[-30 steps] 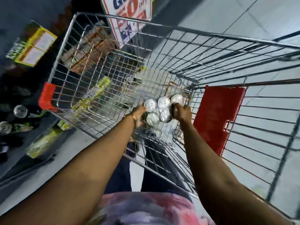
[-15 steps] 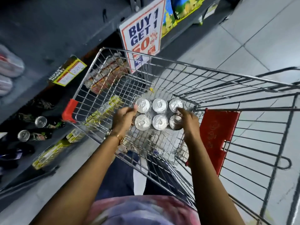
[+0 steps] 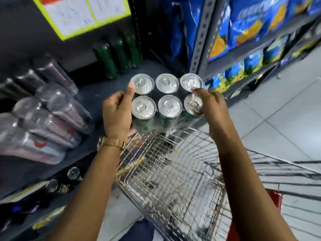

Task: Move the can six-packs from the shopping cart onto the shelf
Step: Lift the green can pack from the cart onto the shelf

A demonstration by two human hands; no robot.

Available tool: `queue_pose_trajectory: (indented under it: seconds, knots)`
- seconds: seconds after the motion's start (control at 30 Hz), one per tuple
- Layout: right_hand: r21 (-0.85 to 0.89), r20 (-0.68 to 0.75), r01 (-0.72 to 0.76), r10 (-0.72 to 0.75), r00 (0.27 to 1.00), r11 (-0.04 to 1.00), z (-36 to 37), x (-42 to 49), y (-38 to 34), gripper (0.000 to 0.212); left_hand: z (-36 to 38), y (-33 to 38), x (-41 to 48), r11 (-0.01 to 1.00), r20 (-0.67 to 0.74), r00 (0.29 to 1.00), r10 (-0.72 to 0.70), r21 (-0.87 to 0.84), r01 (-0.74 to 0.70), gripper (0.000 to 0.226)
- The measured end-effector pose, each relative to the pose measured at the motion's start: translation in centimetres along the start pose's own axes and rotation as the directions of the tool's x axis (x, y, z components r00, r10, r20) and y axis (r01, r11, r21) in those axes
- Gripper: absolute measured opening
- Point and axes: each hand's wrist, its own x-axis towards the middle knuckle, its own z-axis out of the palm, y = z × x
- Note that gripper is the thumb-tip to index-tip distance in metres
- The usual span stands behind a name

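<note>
On the left, wrapped packs of cans are laid on the dark shelf. The six-pack is held upright between both hands, above the far end of the shopping cart. The left hand is closed around its left side, the right hand around its right side.

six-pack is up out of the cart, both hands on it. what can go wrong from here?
1. The six-pack is held only at its two ends, by the left hand and the right hand; it may sag or slip over the cart.
2. Green bottles stand at the back of the shelf; pushing in too far could knock them.
3. The wrapped can packs lie close on the left; the pack could bump them.
</note>
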Motion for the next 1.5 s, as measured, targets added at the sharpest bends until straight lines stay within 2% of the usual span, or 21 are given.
queue_pose_trajectory:
  seconds: [0.17, 0.27, 0.37, 0.5, 0.63, 0.7, 0.8, 0.87, 0.97, 1.13, 1.2, 1.33, 1.5]
  knots:
    - [-0.132, 0.126, 0.058, -0.041, 0.991, 0.99, 4.9, 5.1, -3.2, 0.034, -1.7, 0.4, 6.7, 0.975, -0.05, 0.996, 0.075, 0.215, -0.062, 0.057]
    - [-0.173, 0.186, 0.1, -0.067, 0.98, 0.98, 7.6, 7.5, -3.9, 0.04, -2.1, -0.2, 9.7, 0.907, -0.074, 0.997, 0.036, 0.421, -0.001, 0.059]
    - [-0.228, 0.236, 0.161, -0.106, 0.966, 0.96, 9.5, 9.2, -3.7, 0.038, -2.1, -1.6, 10.9, 0.869, -0.077, 0.996, -0.042, 0.489, 0.075, 0.057]
    - [-0.279, 0.269, 0.203, -0.126, 0.955, 0.939, 10.7, 11.0, -3.7, 0.037, -1.5, -2.8, 11.6, 0.914, -0.09, 0.995, -0.032, 0.4, 0.065, 0.051]
    - [-0.281, 0.203, 0.19, -0.136, 0.97, 0.941, 10.1, 11.2, -2.9, 0.043, -1.1, -3.8, 10.2, 0.953, -0.078, 0.993, -0.089, 0.283, 0.108, 0.037]
    - [-0.234, 0.172, 0.104, -0.064, 0.983, 0.967, 9.9, 10.6, -1.4, 0.042, -0.7, -4.5, 8.5, 0.973, -0.063, 0.986, -0.152, 0.165, 0.161, 0.042]
    - [-0.092, 0.225, -0.02, 0.04, 0.974, 0.996, 10.4, 9.1, 0.7, 0.053, 0.5, -5.0, 6.7, 0.973, -0.078, 0.97, -0.231, 0.009, 0.232, 0.055]
    - [-0.025, 0.216, -0.029, 0.034, 0.976, 0.999, 10.9, 8.7, 1.0, 0.064, 1.1, -4.8, 6.4, 0.969, -0.134, 0.959, -0.248, -0.048, 0.244, 0.053]
    - [-0.001, 0.206, 0.003, -0.003, 0.979, 1.0, 11.2, 9.1, 0.4, 0.066, 1.9, -4.5, 6.1, 0.96, -0.175, 0.946, -0.272, -0.109, 0.256, 0.051]
    - [0.012, 0.256, 0.088, -0.088, 0.963, 0.996, 11.2, 11.1, -0.7, 0.049, 3.0, -4.2, 4.3, 0.957, -0.147, 0.947, -0.285, -0.09, 0.274, 0.044]
    - [-0.016, 0.271, 0.077, -0.07, 0.96, 0.997, 11.2, 11.6, -1.0, 0.051, 3.1, -4.2, 4.0, 0.957, -0.132, 0.949, -0.286, -0.083, 0.277, 0.042]
    - [-0.049, 0.267, 0.123, -0.106, 0.958, 0.991, 11.1, 11.3, -0.6, 0.042, 2.5, -4.2, 4.3, 0.964, -0.125, 0.956, -0.267, -0.031, 0.265, 0.047]
    - [-0.029, 0.239, 0.144, -0.133, 0.962, 0.989, 11.3, 10.7, -0.2, 0.046, 2.1, -4.1, 4.8, 0.969, -0.145, 0.962, -0.23, 0.054, 0.24, 0.046]
